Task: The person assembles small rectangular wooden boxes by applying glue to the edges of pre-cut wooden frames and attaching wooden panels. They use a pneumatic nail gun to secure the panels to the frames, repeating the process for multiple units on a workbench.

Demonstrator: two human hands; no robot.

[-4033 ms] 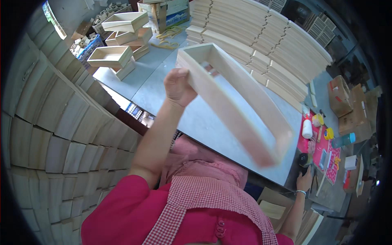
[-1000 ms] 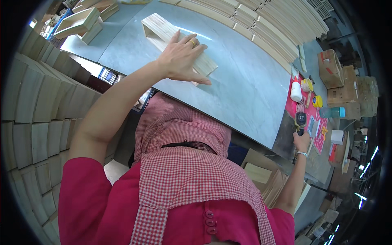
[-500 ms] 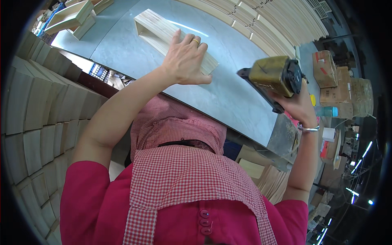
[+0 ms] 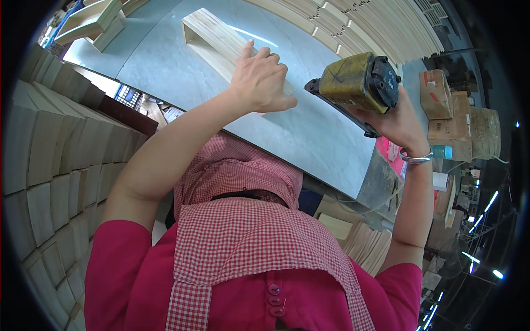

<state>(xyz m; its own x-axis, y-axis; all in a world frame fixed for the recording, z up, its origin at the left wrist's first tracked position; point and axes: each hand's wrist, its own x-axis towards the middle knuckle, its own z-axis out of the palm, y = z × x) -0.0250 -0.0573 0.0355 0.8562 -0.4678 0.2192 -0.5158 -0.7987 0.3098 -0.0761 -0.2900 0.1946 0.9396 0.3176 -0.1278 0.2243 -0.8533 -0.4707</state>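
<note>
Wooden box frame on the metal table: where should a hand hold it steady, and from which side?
Press down on the near end of the wooden box frame, on its flat top board, coming from the person's side of the grey table. The left hand already lies there, palm down. The broad face lies level and gives flat bearing; the right hand holds the yellow nail gun alongside.

A grey table filled the middle of the view. At its far left corner stood open wooden boxes. Beyond the table, stacks of pale wooden boards lay in rows. Left of the table, wooden blocks were piled like a wall. Right of the table stood cardboard boxes and a small blue-capped bottle.
</note>
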